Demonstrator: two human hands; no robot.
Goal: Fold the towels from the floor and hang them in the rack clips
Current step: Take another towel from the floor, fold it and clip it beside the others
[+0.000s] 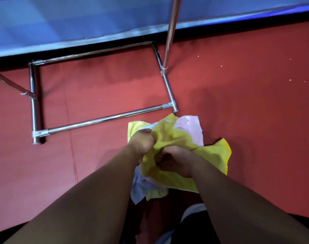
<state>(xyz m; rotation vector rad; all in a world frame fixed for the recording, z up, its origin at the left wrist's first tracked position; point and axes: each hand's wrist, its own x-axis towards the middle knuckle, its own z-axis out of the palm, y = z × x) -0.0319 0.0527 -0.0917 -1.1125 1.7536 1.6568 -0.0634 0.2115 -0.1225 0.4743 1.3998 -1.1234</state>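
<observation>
A heap of towels lies on the red floor just in front of the rack's near right foot. On top is a crumpled yellow towel [212, 155]; my left hand [143, 143] grips its upper left part and my right hand [174, 162] grips its middle. Beneath it show a pink towel [190, 127], a white towel [141, 185] and another yellow towel [135, 128]. The chrome rack base [104, 118] forms a rectangle on the floor to the left. Its upright pole [170, 32] rises out of the top of the view. No clips are visible.
A blue padded wall [79, 22] runs along the back behind the rack. A second chrome tube [10, 84] slants in from the left edge. The red floor mat [256, 95] spreads to the right. My dark clothing fills the bottom centre.
</observation>
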